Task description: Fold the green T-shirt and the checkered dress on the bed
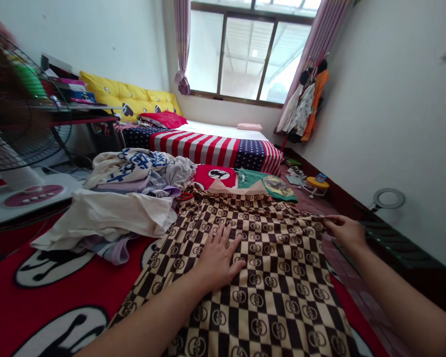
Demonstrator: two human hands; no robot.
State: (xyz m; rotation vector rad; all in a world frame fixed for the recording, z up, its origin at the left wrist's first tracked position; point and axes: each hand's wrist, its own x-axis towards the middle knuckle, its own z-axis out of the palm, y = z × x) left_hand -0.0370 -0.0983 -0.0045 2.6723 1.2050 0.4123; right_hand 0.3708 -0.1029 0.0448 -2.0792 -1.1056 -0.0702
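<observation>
A brown and tan checkered garment (271, 253) with a ring-like print lies spread over a red patterned blanket (126, 277). On its middle, my left hand (221, 260) rests flat with the fingers spread. My right hand (345, 232) pinches the garment's far right edge between thumb and fingers, by the blanket's right side. The cloth is bunched along its far end, near a pale peach piece (238, 188). Just beyond that lies a green shirt (267, 184) with a round print.
A heap of clothes (134, 198) sits to the left, beside a standing fan (18, 163). Behind is a low bed (211, 144) under the window. A yellow stool (317, 183) and a ring light (389, 198) stand at the right along the wall.
</observation>
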